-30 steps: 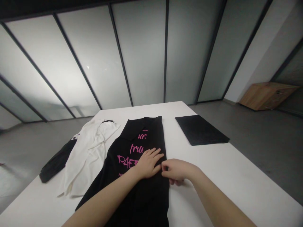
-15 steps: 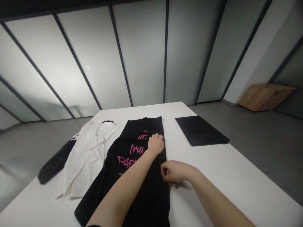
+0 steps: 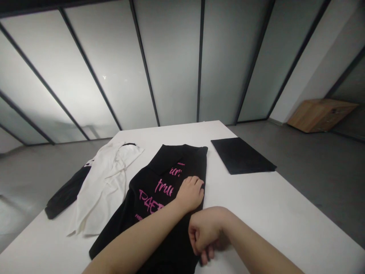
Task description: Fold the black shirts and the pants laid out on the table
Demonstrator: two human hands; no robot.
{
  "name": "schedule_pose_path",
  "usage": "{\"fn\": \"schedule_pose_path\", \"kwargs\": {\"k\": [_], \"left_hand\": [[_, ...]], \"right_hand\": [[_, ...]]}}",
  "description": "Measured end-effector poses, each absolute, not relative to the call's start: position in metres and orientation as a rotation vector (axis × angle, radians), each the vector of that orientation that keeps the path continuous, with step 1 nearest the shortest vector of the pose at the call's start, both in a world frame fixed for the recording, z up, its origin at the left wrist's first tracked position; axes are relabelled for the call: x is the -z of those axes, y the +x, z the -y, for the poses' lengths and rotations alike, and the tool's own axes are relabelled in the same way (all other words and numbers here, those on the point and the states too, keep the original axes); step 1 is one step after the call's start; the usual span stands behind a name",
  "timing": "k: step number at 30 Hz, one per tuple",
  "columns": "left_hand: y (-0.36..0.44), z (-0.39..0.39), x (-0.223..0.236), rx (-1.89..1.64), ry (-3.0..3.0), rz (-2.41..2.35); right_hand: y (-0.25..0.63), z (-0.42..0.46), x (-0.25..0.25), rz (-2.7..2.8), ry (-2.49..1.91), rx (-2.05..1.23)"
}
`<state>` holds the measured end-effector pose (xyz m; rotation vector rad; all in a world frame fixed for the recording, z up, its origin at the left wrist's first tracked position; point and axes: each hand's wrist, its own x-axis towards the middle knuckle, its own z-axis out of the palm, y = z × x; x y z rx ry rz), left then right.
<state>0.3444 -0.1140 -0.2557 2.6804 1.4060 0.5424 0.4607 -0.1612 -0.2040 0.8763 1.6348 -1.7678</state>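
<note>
Atop the white table (image 3: pixel 251 198), the left hand (image 3: pixel 189 194) lies loose-fingered on the black printed shirt (image 3: pixel 159 179) — the right hand (image 3: pixel 203 232) clenched at its edge, maybe on cloth; a hard tug could rumple it.

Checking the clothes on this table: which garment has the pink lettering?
The black shirt under the left hand: pink lettering across its front, while the white garment beside it shows none.

Far beyond the hands (image 3: pixel 190 193) rises a wall of frosted glass panels (image 3: pixel 171 64) in dark frames, glowing softly. A grey floor (image 3: pixel 308 182) spreads to either side, with a low wooden cabinet (image 3: pixel 321 116) off to their right.
</note>
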Motion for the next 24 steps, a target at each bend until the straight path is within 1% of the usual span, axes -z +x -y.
{"fn": "schedule_pose_path", "kwargs": {"k": [3, 6, 7, 9, 11, 12, 13, 15, 18, 24], "left_hand": [[0.34, 0.126, 0.261, -0.597, 2.676, -1.342], [0.337, 0.127, 0.265, -0.565, 2.662, -1.303], [0.337, 0.126, 0.265, -0.536, 2.662, -1.295], [0.337, 0.125, 0.263, -0.51, 2.68, -1.286], [0.338, 0.127, 0.261, -0.563, 2.68, -1.316], [0.338, 0.128, 0.26, -0.598, 2.67, -1.336], [0.338, 0.129, 0.259, -0.62, 2.658, -1.349], [0.338, 0.132, 0.257, -0.633, 2.633, -1.392], [0.338, 0.133, 0.258, -0.604, 2.633, -1.439], [0.336, 0.132, 0.259, -0.577, 2.605, -1.453]], "right_hand": [[0.462, 0.162, 0.191, -1.592, 0.703, 1.773], [0.477, 0.148, 0.185, -1.846, 0.706, 1.978], [0.483, 0.14, 0.187, -2.013, 0.812, 2.068], [0.492, 0.123, 0.195, -2.413, 1.257, 2.135], [0.499, 0.106, 0.207, -2.713, 1.85, 1.957], [0.5, 0.099, 0.213, -2.808, 2.073, 1.817], [0.501, 0.093, 0.218, -2.882, 2.206, 1.688], [0.501, 0.085, 0.228, -3.017, 2.25, 1.472], [0.496, 0.075, 0.24, -3.083, 2.118, 1.177], [0.479, 0.04, 0.247, -2.697, 2.12, 0.421]]}}
